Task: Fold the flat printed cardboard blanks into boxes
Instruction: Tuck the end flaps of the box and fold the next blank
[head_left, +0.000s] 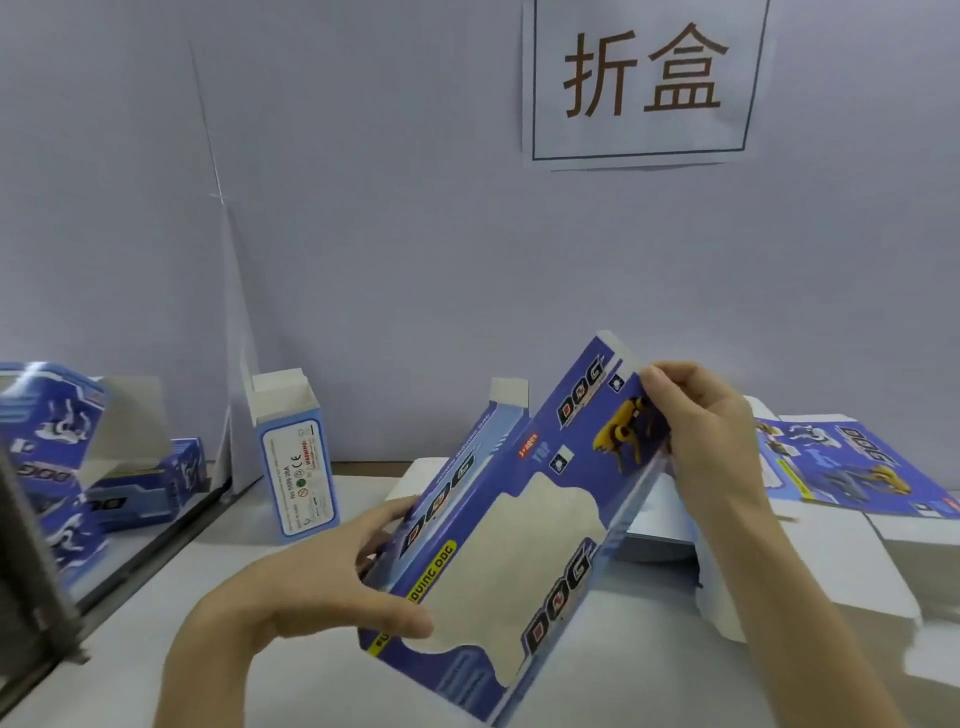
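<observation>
Left hand (322, 582) grips blank (519, 545) near edge | right hand (701, 431) pinches far end

Two hands (322, 577), one held blank (519, 530), one upright box (296, 457).

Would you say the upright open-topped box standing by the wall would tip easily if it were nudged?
Probably yes. The upright box is tall on a narrow base, so a push near its top would likely topple it. Open-topped and seemingly empty thin card, it is probably light and would slide on the smooth table.

Upright box (295, 457) left, flat blanks (852, 467) right.
</observation>
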